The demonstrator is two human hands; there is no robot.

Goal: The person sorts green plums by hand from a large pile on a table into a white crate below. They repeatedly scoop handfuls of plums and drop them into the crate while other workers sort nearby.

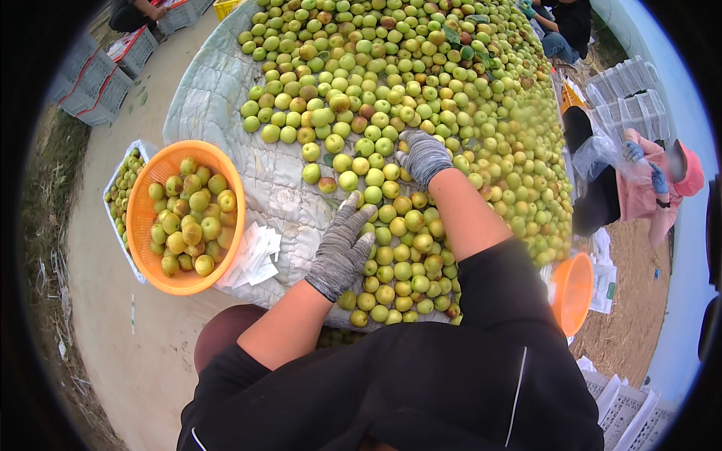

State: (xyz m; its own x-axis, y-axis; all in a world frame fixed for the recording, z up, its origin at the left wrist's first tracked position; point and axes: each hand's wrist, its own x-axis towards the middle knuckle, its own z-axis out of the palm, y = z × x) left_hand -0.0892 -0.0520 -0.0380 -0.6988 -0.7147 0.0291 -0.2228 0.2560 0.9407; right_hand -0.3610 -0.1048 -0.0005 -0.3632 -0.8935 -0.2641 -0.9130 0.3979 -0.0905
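Many round green-yellow fruits [389, 259], some with reddish-brown patches, are spread over a pale quilted cloth [203, 124]. My left hand [343, 245], in a grey knit glove, has its fingers apart at the near left edge of the fruits. Its fingertips are close to or touching a few of them. My right hand [424, 157], gloved alike, reaches farther in with its fingers curled down among the fruits. A fruit shows by its thumb, but whether it is gripped is hidden. To the left, an orange plastic basket [140, 220] holds several browner fruits.
White paper slips [256, 256] lie beside the basket. A white-lined container of fruit [119, 203] sits behind it. Another orange basket [572, 293] is at right. Grey crates [96, 84] are stacked at left. A person in pink [643, 186] sits at right; others are at the far corners.
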